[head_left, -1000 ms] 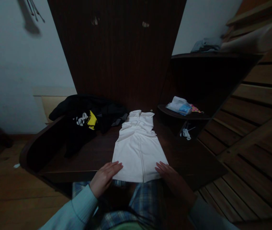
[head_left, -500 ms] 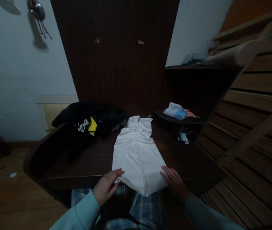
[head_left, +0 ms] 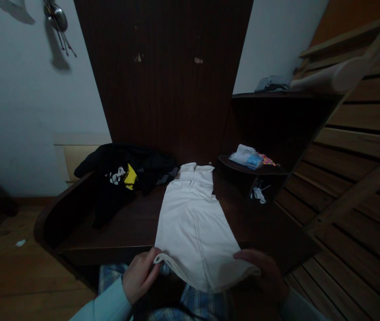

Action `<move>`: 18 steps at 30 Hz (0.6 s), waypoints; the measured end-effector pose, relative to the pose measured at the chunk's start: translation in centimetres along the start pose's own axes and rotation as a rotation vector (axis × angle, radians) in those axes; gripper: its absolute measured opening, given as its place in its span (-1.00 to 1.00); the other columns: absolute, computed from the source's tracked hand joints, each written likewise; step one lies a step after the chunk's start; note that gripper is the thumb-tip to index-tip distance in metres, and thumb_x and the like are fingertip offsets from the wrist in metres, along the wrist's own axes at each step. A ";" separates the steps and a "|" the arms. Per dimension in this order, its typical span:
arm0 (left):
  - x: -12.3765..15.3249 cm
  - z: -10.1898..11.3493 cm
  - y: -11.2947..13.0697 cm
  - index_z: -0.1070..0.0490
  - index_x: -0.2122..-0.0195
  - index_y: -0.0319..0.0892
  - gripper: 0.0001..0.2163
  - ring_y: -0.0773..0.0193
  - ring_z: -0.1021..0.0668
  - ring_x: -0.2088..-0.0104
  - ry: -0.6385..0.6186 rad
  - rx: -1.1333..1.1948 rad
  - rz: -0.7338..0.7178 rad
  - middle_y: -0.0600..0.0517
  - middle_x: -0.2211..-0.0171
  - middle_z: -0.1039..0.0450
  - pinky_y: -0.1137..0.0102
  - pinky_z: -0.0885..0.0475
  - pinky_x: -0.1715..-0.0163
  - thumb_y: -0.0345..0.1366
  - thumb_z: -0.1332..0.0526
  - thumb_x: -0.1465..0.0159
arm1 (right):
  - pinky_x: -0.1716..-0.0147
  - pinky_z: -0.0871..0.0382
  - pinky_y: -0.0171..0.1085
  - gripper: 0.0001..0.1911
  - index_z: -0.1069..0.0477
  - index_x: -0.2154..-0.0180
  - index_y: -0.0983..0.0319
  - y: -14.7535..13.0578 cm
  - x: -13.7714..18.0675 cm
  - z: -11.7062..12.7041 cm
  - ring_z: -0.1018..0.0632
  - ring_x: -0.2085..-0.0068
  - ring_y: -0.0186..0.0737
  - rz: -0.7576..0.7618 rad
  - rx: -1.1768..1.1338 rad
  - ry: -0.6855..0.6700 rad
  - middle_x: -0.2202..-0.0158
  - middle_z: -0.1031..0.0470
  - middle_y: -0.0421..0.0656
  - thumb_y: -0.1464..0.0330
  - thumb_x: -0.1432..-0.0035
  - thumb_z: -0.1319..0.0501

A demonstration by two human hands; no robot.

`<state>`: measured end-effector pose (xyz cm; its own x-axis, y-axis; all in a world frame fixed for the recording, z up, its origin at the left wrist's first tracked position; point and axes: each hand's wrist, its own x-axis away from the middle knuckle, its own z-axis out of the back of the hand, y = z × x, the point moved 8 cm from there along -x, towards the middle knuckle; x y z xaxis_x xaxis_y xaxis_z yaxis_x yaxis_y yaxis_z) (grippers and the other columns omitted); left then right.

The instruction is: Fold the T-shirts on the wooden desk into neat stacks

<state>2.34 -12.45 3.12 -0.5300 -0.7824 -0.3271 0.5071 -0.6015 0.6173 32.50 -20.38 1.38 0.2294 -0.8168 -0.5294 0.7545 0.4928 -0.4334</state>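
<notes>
A white garment (head_left: 193, 227) lies lengthwise over the dark wooden bench, its far end bunched in folds near the back panel. Its near end hangs past the front edge, above my lap. My left hand (head_left: 140, 273) pinches the near left corner between thumb and fingers. At the near right corner, my right hand (head_left: 264, 272) grips the cloth, with its thumb hidden beneath. A seam runs down the middle of the fabric.
Black clothing (head_left: 119, 178) with a yellow and white print is heaped on the bench (head_left: 136, 225) at left. On the right, a corner shelf (head_left: 243, 169) holds a plastic packet (head_left: 247, 156). Wooden slats (head_left: 357, 165) stand along the right side.
Both hands have come nearer to me and a little apart, pulling the garment's near end with them. The right hand has closed on its corner, and the cloth looks straighter.
</notes>
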 end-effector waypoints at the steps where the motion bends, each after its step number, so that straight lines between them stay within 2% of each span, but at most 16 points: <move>1: 0.5 0.5 0.5 -0.35 0.32 -0.11 -0.77 0.26 -0.49 0.39 0.009 0.004 0.011 0.01 0.42 -0.46 0.45 -0.35 0.35 -0.20 0.07 -0.23 | 0.33 -0.44 -0.27 -0.53 -0.49 0.26 0.16 -0.2 0.2 1.3 -0.54 0.30 -0.15 -0.075 -0.044 0.013 0.34 -0.54 -0.07 0.06 -0.11 0.08; 4: 1.5 1.9 2.0 -0.34 0.36 -0.11 -0.74 0.29 -0.46 0.43 0.037 0.058 0.043 0.03 0.44 -0.44 0.47 -0.34 0.38 -0.15 0.07 -0.24 | 0.30 -0.45 -0.22 -0.59 -0.52 0.31 0.13 -0.9 0.8 4.3 -0.54 0.30 -0.09 -0.258 -0.083 -0.043 0.35 -0.54 -0.07 0.04 -0.02 -0.05; 7: 1.1 3.5 3.4 -0.34 0.35 -0.11 -0.73 0.29 -0.45 0.40 0.096 0.103 0.080 0.04 0.44 -0.43 0.48 -0.34 0.37 -0.10 0.06 -0.23 | 0.29 -0.45 -0.24 -0.67 -0.52 0.30 0.12 -2.2 -0.3 6.0 -0.55 0.30 -0.10 -0.296 -0.147 -0.145 0.33 -0.55 -0.08 0.10 0.01 -0.13; 9: -0.2 4.3 4.0 -0.33 0.35 -0.12 -0.72 0.29 -0.44 0.41 0.111 0.125 0.076 0.04 0.45 -0.42 0.47 -0.34 0.38 -0.09 0.06 -0.23 | 0.26 -0.44 -0.26 -0.68 -0.52 0.27 0.14 -2.7 -2.2 6.6 -0.55 0.28 -0.12 -0.296 -0.182 -0.173 0.29 -0.54 -0.09 0.13 -0.02 -0.14; 11: -2.5 4.6 4.2 -0.31 0.35 -0.14 -0.72 0.31 -0.43 0.46 0.091 0.144 0.054 0.06 0.49 -0.39 0.47 -0.32 0.44 -0.10 0.08 -0.23 | 0.23 -0.42 -0.26 -0.67 -0.51 0.26 0.18 -2.5 -4.8 6.9 -0.53 0.24 -0.12 -0.286 -0.204 -0.177 0.28 -0.53 -0.08 0.14 -0.03 -0.13; 13: -5.8 4.6 3.5 -0.28 0.35 -0.15 -0.76 0.33 -0.41 0.51 0.078 0.154 0.048 0.09 0.54 -0.34 0.49 -0.29 0.50 -0.13 0.06 -0.23 | 0.21 -0.40 -0.24 -0.66 -0.51 0.28 0.21 -1.1 -7.7 6.6 -0.52 0.23 -0.12 -0.290 -0.214 -0.158 0.29 -0.53 -0.08 0.14 -0.01 -0.14; 15: -9.6 4.4 1.9 -0.25 0.37 -0.15 -0.80 0.33 -0.41 0.52 0.130 0.169 0.058 0.11 0.55 -0.33 0.49 -0.28 0.51 -0.15 0.03 -0.22 | 0.19 -0.37 -0.21 -0.66 -0.49 0.30 0.22 1.7 -10.4 5.9 -0.50 0.23 -0.12 -0.324 -0.226 -0.095 0.30 -0.53 -0.10 0.14 0.02 -0.15; 18: -14.7 3.0 -2.1 -0.23 0.42 -0.16 -0.86 0.33 -0.42 0.50 0.225 0.153 0.133 0.12 0.56 -0.32 0.49 -0.25 0.49 -0.24 0.00 -0.20 | 0.28 -0.36 -0.23 -0.64 -0.46 0.38 0.26 7.0 -13.2 3.5 -0.49 0.29 -0.15 -0.417 -0.290 -0.027 0.37 -0.51 -0.12 0.11 0.11 -0.16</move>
<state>7.04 0.80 8.81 -0.2934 -0.8790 -0.3760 0.4444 -0.4736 0.7604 36.86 -7.20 7.90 -0.0364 -0.9673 -0.2508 0.5844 0.1830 -0.7905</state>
